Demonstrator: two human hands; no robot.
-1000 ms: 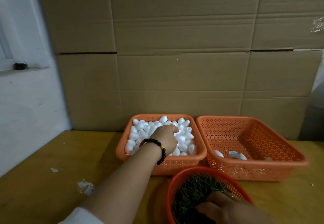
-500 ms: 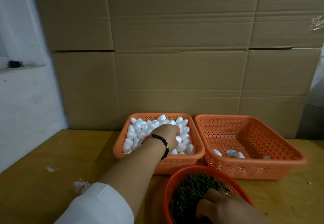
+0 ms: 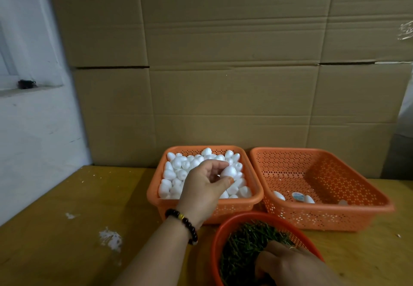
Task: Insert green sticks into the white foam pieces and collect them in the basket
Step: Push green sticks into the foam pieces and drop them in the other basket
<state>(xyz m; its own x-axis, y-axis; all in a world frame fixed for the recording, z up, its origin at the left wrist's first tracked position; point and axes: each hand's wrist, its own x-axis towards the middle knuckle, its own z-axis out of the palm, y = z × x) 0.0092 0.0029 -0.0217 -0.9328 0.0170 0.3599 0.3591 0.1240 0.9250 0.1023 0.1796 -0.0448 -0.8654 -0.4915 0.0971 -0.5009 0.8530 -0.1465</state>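
1 white foam piece [image 3: 228, 171] is pinched between the thumb and fingertips of the left hand [image 3: 204, 187], which is held just above the left orange basket [image 3: 154, 193]. A dark bead bracelet [image 3: 183, 224] is worn on that wrist. The left basket is set near the far edge of the wooden table [image 3: 55, 229], against the cardboard wall [image 3: 223, 62], and is filled with loose white foam pieces [image 3: 176, 169].

The right orange basket [image 3: 357, 216] is placed just beside the left one, their rims near or touching; which cannot be told. About 4 pale pieces [image 3: 279, 195] are seen lying on its floor near the front wall; whether sticks are fitted in them cannot be told.

A round red basket [image 3: 218, 238] is set at the near edge of the table, in front of the 2 orange baskets, and is filled with green sticks [image 3: 243, 241]. The right hand [image 3: 288, 265] is lowered into the sticks with its fingers curled down among them; the fingertips are hidden, so whether a stick is gripped cannot be told.

White crumbs [image 3: 110, 238] are scattered on the left part of the table.
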